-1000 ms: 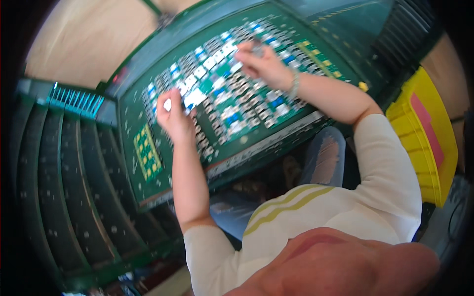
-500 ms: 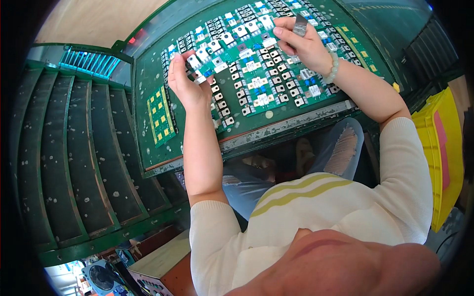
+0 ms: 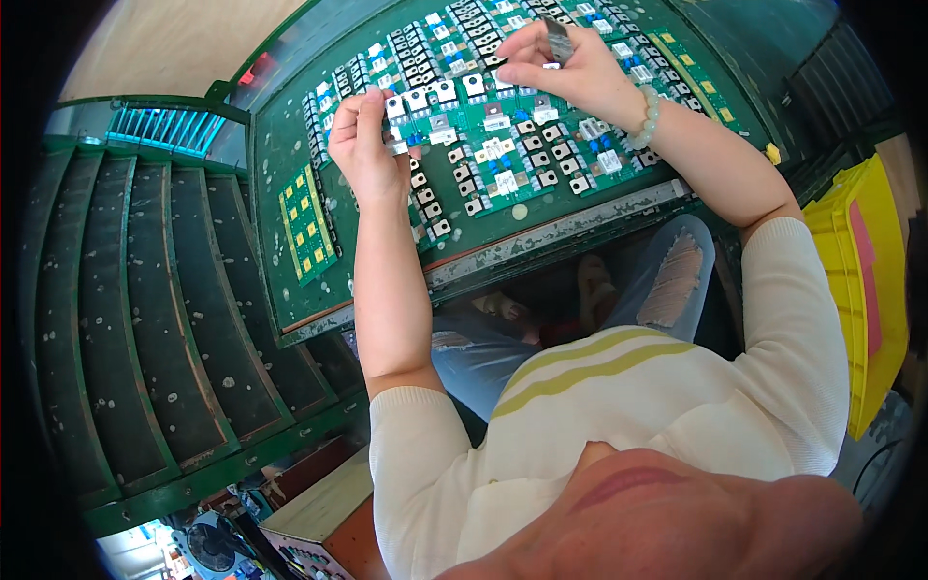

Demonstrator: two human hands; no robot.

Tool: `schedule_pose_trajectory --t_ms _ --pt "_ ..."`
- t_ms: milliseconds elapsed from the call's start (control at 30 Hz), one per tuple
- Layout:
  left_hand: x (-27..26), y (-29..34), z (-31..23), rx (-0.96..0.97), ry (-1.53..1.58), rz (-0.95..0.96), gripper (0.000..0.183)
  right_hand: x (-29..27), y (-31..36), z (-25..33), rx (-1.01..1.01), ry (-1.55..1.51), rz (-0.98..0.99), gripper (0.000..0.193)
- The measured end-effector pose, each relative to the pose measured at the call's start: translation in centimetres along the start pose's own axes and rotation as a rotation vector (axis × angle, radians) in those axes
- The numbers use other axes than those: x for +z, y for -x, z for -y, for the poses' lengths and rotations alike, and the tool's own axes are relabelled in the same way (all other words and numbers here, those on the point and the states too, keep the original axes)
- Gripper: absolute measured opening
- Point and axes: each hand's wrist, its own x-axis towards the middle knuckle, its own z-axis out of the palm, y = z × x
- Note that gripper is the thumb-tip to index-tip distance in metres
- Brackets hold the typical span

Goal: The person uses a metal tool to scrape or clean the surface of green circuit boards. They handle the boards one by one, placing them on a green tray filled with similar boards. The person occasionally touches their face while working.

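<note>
A green circuit board [image 3: 468, 118] lies over the bench [image 3: 280, 145], long side across the person, with a row of pale tabs along its far edge and silvery metal tabs along its near edge. Whether it is lifted fully clear of the parts beneath it, I cannot tell.

At the circuit board's left end is the left hand [image 3: 371, 145], its fingers closed on that end, thumb toward the far edge. Near the circuit board's right end is the right hand [image 3: 561, 66] — thumb and forefinger nearly together, the other fingers curled above. A grey metal strip [image 3: 559, 43] lies against those fingers; whether the thumb and forefinger pinch a part or touch the board I cannot tell. A pale green bead bracelet [image 3: 648, 116] rings the right wrist.

Nearer the person than the circuit board sits a smaller board [image 3: 503, 184] with white and blue parts, dark pieces with pale tabs in columns beside it. More such pieces [image 3: 411, 53] stand in rows beyond the circuit board. To its left is a green panel [image 3: 307, 232] with yellow pads, and to its right a similar panel [image 3: 698, 77].

Farther out, left of the circuit board, spreads a dark slatted rack [image 3: 145, 319], with a blue ribbed thing [image 3: 164, 131] past its far end; well to the right is a yellow crate [image 3: 860, 300] with a pink patch.
</note>
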Motion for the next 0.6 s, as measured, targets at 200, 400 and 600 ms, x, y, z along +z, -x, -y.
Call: schedule_pose_trajectory --t_ms 200,400,600 --pt "-0.3 0.0 0.4 0.012 -0.041 0.047 0.018 0.2 -0.1 -1.1 0.085 0.085 0.043 0.019" --pt "-0.7 0.0 0.6 -0.008 -0.094 0.064 0.021 -0.1 0.1 -1.2 0.099 0.096 0.067 0.019" --pt "-1.0 -0.4 -0.1 -0.186 0.246 0.246 0.040 -0.1 -0.2 1.1 0.276 -0.118 -0.133 0.022"
